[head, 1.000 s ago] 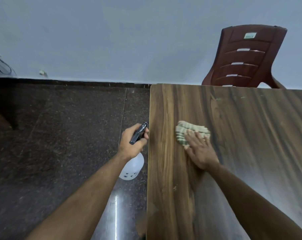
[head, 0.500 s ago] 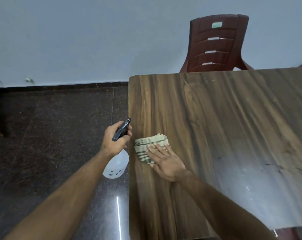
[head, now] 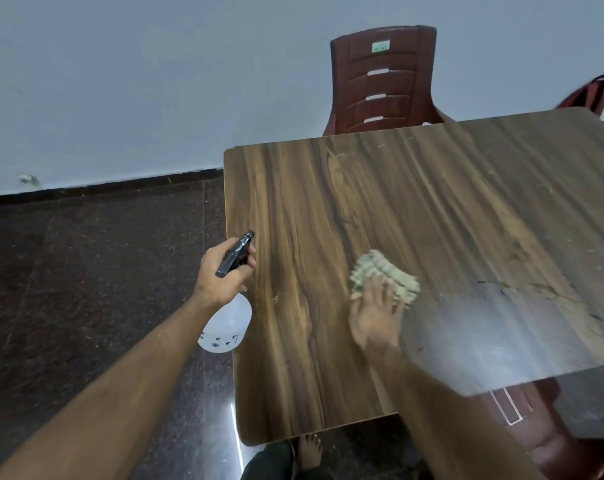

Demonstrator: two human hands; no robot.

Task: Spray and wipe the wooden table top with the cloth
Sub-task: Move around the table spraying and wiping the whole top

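Observation:
The wooden table top (head: 328, 209) fills the middle and right of the head view. A folded, pale green striped cloth (head: 385, 274) lies on it near the centre. My right hand (head: 375, 315) presses flat on the cloth with straight fingers. My left hand (head: 222, 273) grips the black trigger head of a white spray bottle (head: 226, 325), held just off the table's left edge over the floor, nozzle pointing up and right.
A dark red plastic chair (head: 383, 81) stands at the table's far side against the pale wall. Part of another red chair (head: 588, 95) shows at far right, and one more under the near right edge (head: 553, 441). Dark polished floor (head: 85, 289) lies to the left.
My right hand has slid the cloth from the table's left edge rightward toward the centre. The view has shifted so more of the table shows. My left hand still holds the bottle.

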